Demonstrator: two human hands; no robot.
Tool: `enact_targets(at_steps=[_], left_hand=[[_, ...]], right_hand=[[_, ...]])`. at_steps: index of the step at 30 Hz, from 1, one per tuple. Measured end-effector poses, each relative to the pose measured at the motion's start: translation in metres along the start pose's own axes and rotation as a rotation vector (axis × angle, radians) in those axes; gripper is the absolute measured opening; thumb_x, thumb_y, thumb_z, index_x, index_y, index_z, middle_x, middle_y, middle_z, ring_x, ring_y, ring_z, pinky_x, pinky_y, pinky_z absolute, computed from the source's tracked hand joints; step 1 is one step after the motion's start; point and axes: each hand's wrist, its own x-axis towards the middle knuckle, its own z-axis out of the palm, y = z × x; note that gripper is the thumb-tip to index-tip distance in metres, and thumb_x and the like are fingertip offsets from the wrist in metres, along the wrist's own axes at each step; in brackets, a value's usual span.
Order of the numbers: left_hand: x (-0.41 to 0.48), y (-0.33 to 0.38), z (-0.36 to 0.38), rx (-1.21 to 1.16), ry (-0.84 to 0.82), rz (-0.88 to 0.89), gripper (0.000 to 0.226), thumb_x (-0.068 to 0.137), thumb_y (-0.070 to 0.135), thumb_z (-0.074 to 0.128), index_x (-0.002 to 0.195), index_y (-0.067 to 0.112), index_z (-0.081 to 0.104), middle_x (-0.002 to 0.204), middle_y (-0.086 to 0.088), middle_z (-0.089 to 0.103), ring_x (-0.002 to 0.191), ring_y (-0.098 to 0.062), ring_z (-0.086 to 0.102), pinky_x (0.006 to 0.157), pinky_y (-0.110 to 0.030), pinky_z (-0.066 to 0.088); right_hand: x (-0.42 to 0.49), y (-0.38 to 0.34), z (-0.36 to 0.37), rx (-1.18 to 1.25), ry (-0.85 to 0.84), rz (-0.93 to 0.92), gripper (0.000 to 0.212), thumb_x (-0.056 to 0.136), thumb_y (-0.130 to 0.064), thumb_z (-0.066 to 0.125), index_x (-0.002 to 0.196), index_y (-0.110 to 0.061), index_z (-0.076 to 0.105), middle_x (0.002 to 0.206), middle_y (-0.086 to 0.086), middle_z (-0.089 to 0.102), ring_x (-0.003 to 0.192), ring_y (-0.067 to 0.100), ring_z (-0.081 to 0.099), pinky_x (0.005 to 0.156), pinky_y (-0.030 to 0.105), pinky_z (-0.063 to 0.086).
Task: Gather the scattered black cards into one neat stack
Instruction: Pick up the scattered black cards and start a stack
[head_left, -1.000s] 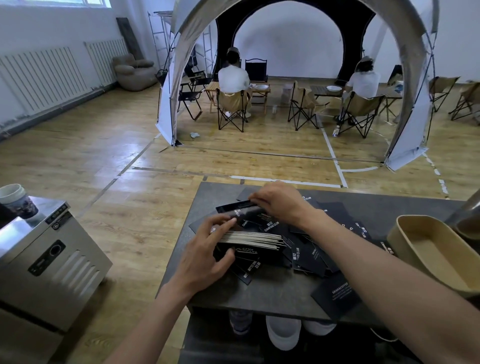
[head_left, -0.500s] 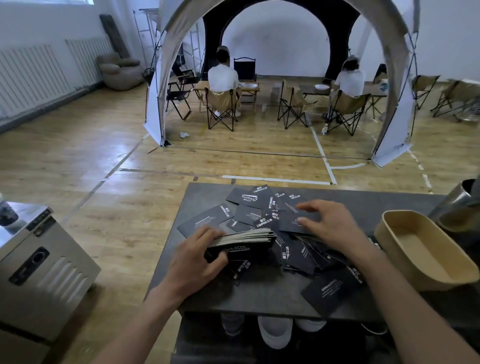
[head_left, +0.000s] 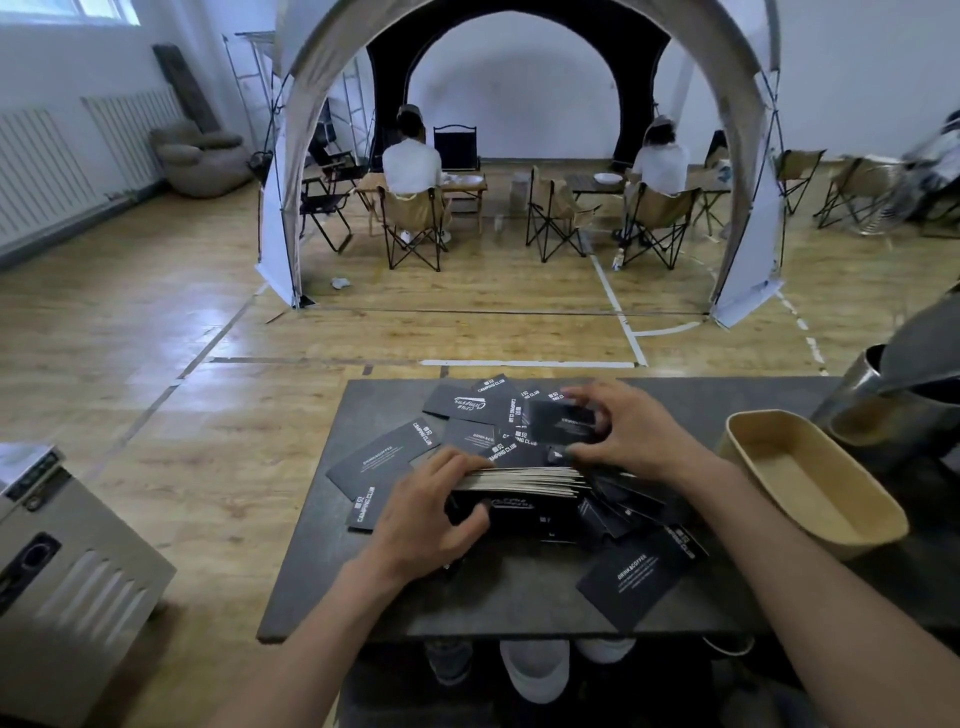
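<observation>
A thick stack of black cards (head_left: 519, 480) stands on the dark grey table (head_left: 467, 603), its pale edges facing me. My left hand (head_left: 426, 514) grips the stack's left end, thumb at the front and fingers over the top. Just behind the stack, my right hand (head_left: 623, 431) pinches a single black card (head_left: 563, 422) and holds it lifted above the pile. Several loose black cards (head_left: 384, 457) with white print lie scattered around the stack, one large one (head_left: 636, 577) near the front right.
A tan oblong bowl (head_left: 810, 478) sits on the table's right side, with a metal pot (head_left: 893, 410) behind it. A steel appliance (head_left: 62, 571) stands at the left. Beyond the table are wooden floor, a tent arch and seated people on camp chairs.
My right hand has picked one card off the pile and lifted it toward the stack. My left hand keeps its grip on the stack. The view has tilted slightly.
</observation>
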Motion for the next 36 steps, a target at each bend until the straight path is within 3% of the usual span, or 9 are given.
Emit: enact_targets(at_steps=[4,10,17,21,24,27,30,34,36], left_hand=[[0.0,-0.002,0.001,0.008,0.004,0.0,0.033,0.087,0.031,0.068,0.118,0.02,0.067,0.106,0.01,0.062,0.091,-0.011,0.063,0.078,-0.035,0.054],[0.0,-0.001,-0.001,-0.017,0.014,0.04,0.036,0.086,0.026,0.072,0.121,0.017,0.065,0.127,0.008,0.057,0.105,-0.008,0.063,0.083,-0.035,0.056],[0.001,0.003,-0.004,-0.096,0.045,0.01,0.073,0.081,0.022,0.073,0.147,0.016,0.042,0.158,0.005,0.041,0.141,-0.009,0.048,0.108,-0.024,0.047],[0.001,0.0,-0.003,-0.07,0.013,-0.005,0.055,0.086,0.024,0.069,0.139,0.025,0.056,0.124,0.013,0.066,0.114,-0.002,0.062,0.096,-0.034,0.054],[-0.001,0.001,-0.004,-0.056,-0.001,0.053,0.035,0.089,0.021,0.069,0.124,0.02,0.067,0.112,0.011,0.066,0.103,-0.006,0.065,0.088,-0.033,0.054],[-0.012,0.001,-0.017,-0.063,0.01,0.077,0.033,0.088,0.019,0.07,0.121,0.02,0.068,0.111,0.011,0.066,0.097,-0.004,0.065,0.082,-0.022,0.053],[-0.025,-0.008,-0.031,-0.042,0.021,0.085,0.03,0.083,0.016,0.07,0.113,0.018,0.069,0.104,0.011,0.066,0.091,-0.007,0.066,0.077,-0.027,0.054],[-0.036,-0.016,-0.037,-0.017,0.085,0.007,0.027,0.079,0.024,0.065,0.105,0.018,0.069,0.097,0.011,0.066,0.09,-0.009,0.066,0.078,-0.034,0.055],[-0.036,-0.016,-0.036,-0.006,0.093,0.001,0.026,0.077,0.024,0.065,0.102,0.016,0.069,0.095,0.01,0.065,0.088,-0.008,0.065,0.077,-0.032,0.054]], right_hand=[[0.0,-0.001,-0.011,0.458,0.212,-0.034,0.073,0.074,-0.012,0.078,0.139,-0.031,0.05,0.113,-0.002,0.059,0.068,0.009,0.063,0.066,0.026,0.055],[-0.013,-0.019,-0.003,1.032,0.296,0.043,0.047,0.081,0.02,0.053,0.112,-0.015,0.055,0.101,0.004,0.068,0.091,0.018,0.068,0.063,0.041,0.06],[-0.023,-0.019,0.041,1.246,-0.051,0.151,0.016,0.092,-0.004,0.066,0.099,-0.018,0.071,0.106,0.015,0.068,0.096,0.03,0.069,0.081,0.04,0.059],[-0.021,-0.027,0.047,1.058,-0.155,0.074,0.015,0.098,-0.001,0.052,0.099,-0.007,0.065,0.109,0.018,0.075,0.1,0.026,0.071,0.093,0.037,0.053],[-0.016,-0.032,0.038,0.855,-0.096,0.01,0.021,0.094,0.009,0.048,0.096,0.002,0.068,0.097,0.013,0.079,0.094,0.023,0.074,0.087,0.03,0.056],[-0.006,-0.033,0.02,0.754,0.116,0.06,0.021,0.099,0.002,0.052,0.098,-0.008,0.071,0.091,0.004,0.08,0.078,0.016,0.074,0.069,0.022,0.052],[0.005,-0.034,0.02,0.443,0.119,0.114,0.007,0.092,-0.021,0.072,0.099,-0.022,0.074,0.086,-0.008,0.077,0.077,0.008,0.073,0.073,0.024,0.056],[0.011,-0.05,0.041,-0.066,-0.129,0.211,0.055,0.067,-0.062,0.082,0.109,-0.027,0.071,0.099,-0.012,0.074,0.093,0.012,0.069,0.087,0.036,0.059],[0.014,-0.058,0.049,-0.249,-0.175,0.23,0.063,0.064,-0.061,0.083,0.113,-0.024,0.07,0.103,-0.007,0.073,0.099,0.019,0.068,0.086,0.037,0.058]])
